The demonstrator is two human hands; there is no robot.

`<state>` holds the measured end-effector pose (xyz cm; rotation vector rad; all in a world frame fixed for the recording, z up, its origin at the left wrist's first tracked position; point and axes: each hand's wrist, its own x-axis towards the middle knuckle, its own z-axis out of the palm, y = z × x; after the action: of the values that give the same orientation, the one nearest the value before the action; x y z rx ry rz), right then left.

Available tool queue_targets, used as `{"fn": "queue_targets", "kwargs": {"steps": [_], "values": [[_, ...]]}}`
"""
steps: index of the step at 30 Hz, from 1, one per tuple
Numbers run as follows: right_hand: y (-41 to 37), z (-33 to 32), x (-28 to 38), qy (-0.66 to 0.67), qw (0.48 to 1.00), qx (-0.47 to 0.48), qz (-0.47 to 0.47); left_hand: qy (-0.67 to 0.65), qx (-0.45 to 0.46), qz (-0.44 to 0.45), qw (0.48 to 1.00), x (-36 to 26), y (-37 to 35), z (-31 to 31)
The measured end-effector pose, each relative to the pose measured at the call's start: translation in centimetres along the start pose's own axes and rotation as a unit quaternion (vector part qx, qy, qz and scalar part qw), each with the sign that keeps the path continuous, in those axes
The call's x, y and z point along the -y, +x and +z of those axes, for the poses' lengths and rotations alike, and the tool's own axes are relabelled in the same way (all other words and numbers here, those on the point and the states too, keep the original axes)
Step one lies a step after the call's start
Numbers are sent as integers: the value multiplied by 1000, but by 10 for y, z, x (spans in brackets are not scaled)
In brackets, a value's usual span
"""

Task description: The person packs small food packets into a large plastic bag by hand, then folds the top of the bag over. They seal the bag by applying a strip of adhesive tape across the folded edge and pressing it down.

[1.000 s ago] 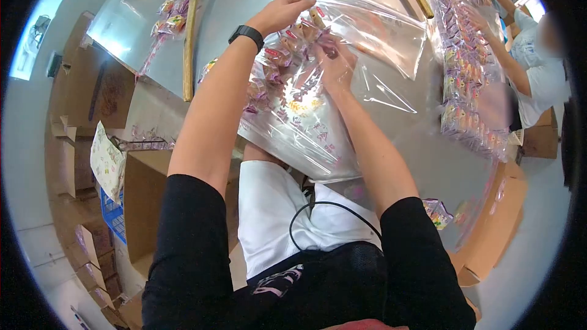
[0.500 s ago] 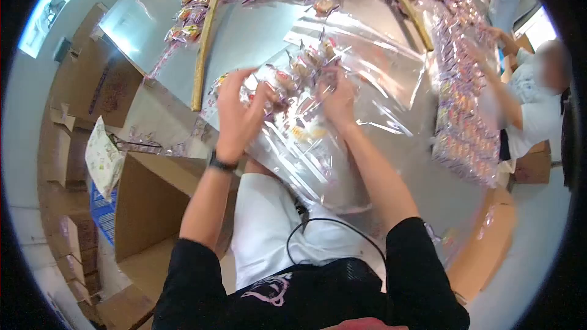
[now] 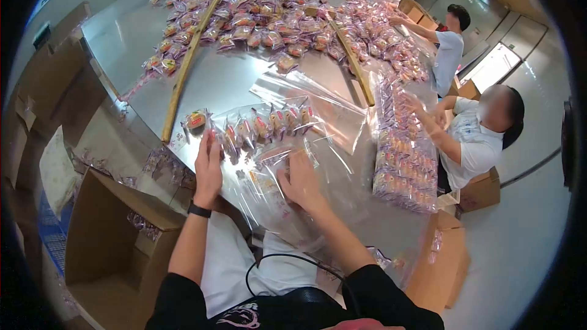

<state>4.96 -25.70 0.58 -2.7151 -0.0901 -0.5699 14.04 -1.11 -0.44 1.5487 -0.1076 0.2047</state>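
Observation:
A row of small wrapped snack packets [image 3: 262, 127] stands side by side on the metal table, close beyond my hands. My left hand [image 3: 210, 171] is at the row's left end, its fingers stretched forward beside the packets. A single packet [image 3: 195, 121] lies just past its fingertips. My right hand [image 3: 301, 178] rests at a clear plastic bag [image 3: 269, 211], nearer to me than the row, with thumb and fingers apart. Whether its fingers are over or inside the film is hard to tell. Another sheet of clear film [image 3: 324, 113] lies behind the row.
A large heap of wrapped packets [image 3: 269, 18] covers the far table, with wooden strips [image 3: 191, 64] along it. Filled clear bags [image 3: 403, 165] are stacked at right, by a co-worker [image 3: 483, 128]. An open cardboard box [image 3: 104, 232] stands at lower left.
My hands have come away from the bunched packets, which now stand in a neater row. The right hand has drawn back toward me onto the bag. The view has shifted to show more table.

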Motion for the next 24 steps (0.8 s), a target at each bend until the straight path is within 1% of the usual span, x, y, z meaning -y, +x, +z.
{"fn": "queue_targets", "kwargs": {"steps": [1, 2, 3, 4, 5, 6, 7, 10, 11, 14, 15, 16, 18, 19, 21, 22, 24], "values": [[-5, -3, 3, 24, 999, 23, 24, 60, 14, -16, 998, -18, 8, -9], [-9, 1, 1, 11, 1000, 4, 10, 123, 27, -34, 991, -29, 18, -19], [-15, 7, -5, 1, 1000, -11, -3, 204, -22, 70, 976, -19, 31, -27], [-23, 10, -8, -7, 1000, -23, -17, 283, -69, 170, 941, -8, 42, -35], [-26, 8, -7, 10, 1000, 12, 15, 370, -101, 211, 899, -8, 51, -39], [-22, 5, -7, 24, 998, 42, 45, 451, -131, 253, 846, -11, 61, -40], [-19, 2, -5, 37, 994, 70, 76, 507, -116, 242, 819, -7, 69, -42], [-19, 5, -7, 21, 996, 45, 78, 488, 30, 186, 852, 10, 77, -47], [-20, 10, -10, 13, 995, 49, 87, 468, 5, 221, 856, 16, 79, -48], [-22, 9, -8, 14, 998, 5, 59, 370, 16, 129, 920, 6, 87, -47], [-24, 9, -7, 14, 998, 5, 66, 350, -59, 148, 923, 8, 86, -44], [-24, 9, -7, 13, 997, 3, 72, 271, -72, 96, 955, 9, 91, -43], [-20, 9, -6, 23, 997, 0, 77, 110, -95, -4, 989, 10, 103, -44], [-20, 5, -5, 34, 997, 2, 75, -116, -80, -134, 981, -29, 91, -36], [-20, 5, -4, 47, 996, 5, 70, -257, 0, -151, 954, -71, 74, -33], [-20, 5, -4, 45, 997, 1, 68, -327, 42, -156, 931, -86, 67, -33], [-20, 6, -4, 37, 997, -16, 59, -332, 124, -116, 928, -108, 56, -31]]}}
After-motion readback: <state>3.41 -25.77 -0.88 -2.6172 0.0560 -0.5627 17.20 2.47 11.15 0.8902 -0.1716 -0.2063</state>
